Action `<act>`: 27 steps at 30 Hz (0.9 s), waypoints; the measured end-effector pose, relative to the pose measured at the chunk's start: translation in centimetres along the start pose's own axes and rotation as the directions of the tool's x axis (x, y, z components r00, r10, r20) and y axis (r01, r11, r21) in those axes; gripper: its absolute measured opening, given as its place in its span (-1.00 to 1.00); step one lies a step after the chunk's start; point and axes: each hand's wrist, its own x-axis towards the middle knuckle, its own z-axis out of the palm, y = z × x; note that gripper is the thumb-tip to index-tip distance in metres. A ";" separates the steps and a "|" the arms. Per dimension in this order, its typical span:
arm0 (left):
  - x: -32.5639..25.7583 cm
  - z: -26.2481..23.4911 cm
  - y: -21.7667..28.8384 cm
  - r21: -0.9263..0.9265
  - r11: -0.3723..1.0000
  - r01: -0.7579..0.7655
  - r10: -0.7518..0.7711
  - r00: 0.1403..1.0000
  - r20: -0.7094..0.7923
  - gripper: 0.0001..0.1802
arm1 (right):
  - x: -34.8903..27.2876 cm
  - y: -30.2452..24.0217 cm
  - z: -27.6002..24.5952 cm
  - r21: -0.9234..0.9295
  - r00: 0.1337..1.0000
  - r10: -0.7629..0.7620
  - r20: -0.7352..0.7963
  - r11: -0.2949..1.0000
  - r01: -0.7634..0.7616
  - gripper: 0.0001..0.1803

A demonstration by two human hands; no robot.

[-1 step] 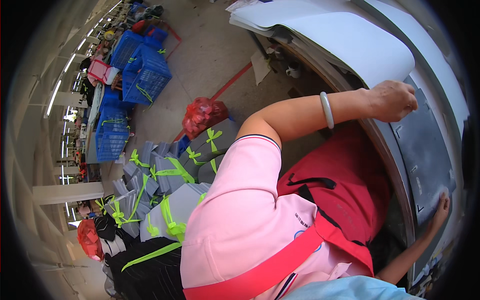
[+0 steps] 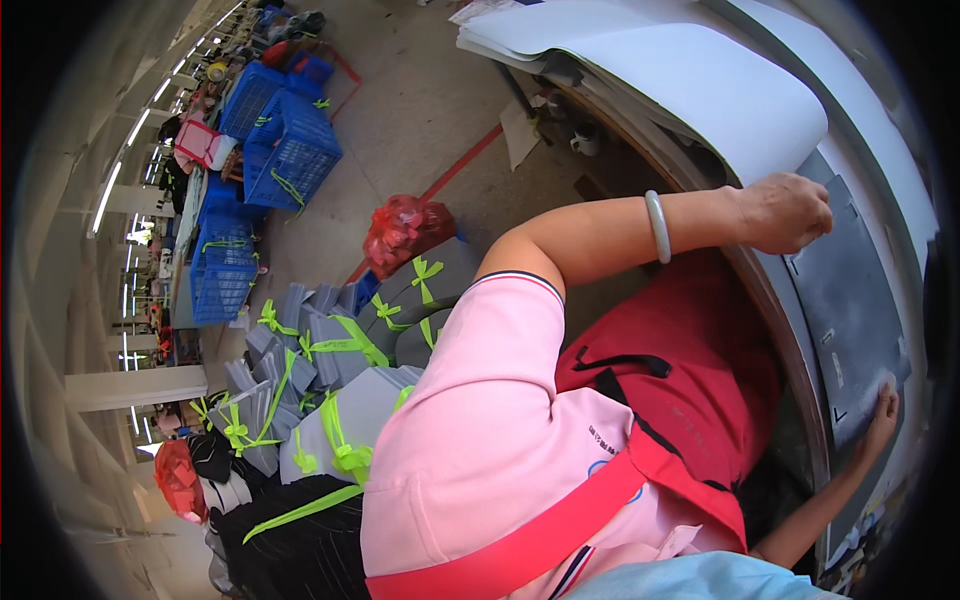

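Note:
My left hand (image 2: 785, 214), with a pale bangle (image 2: 657, 227) on its wrist, is closed in a fist over the upper end of a dark grey panel (image 2: 868, 300). What its fingers hold, if anything, is hidden. The panel lies on the worktable and has small slots, an angled cut-out and whitish dusty smudges. My right hand (image 2: 880, 424) rests at the panel's lower edge, fingers stretched out and lying flat beside a white smudge.
A large white sheet (image 2: 690, 80) curls over the table beyond my left hand. Grey bundles (image 2: 330, 430) tied with bright green strips are heaped at the left. Blue crates (image 2: 290, 150) and a red bag (image 2: 405, 230) stand on the floor behind them.
My left hand has shifted slightly down along the panel, covering more of a mark there. My right hand stays in place.

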 end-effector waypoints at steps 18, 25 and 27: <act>-1.5 5.8 -1.7 0.082 0.994 0.068 -0.081 0.982 0.173 -0.78 | 7.4 10.1 -3.5 -0.739 0.297 -0.684 0.666 -0.552 0.386 -0.74; -1.1 6.5 -1.5 0.065 0.996 0.061 -0.070 0.985 0.157 -0.78 | 10.5 13.4 -7.4 -0.342 0.114 -0.357 0.927 -0.930 -0.131 -0.74; -1.2 6.2 -1.6 0.054 0.997 0.049 -0.056 0.988 0.142 -0.77 | 10.5 13.2 -7.6 -0.206 0.136 -0.245 0.960 -0.945 -0.253 -0.72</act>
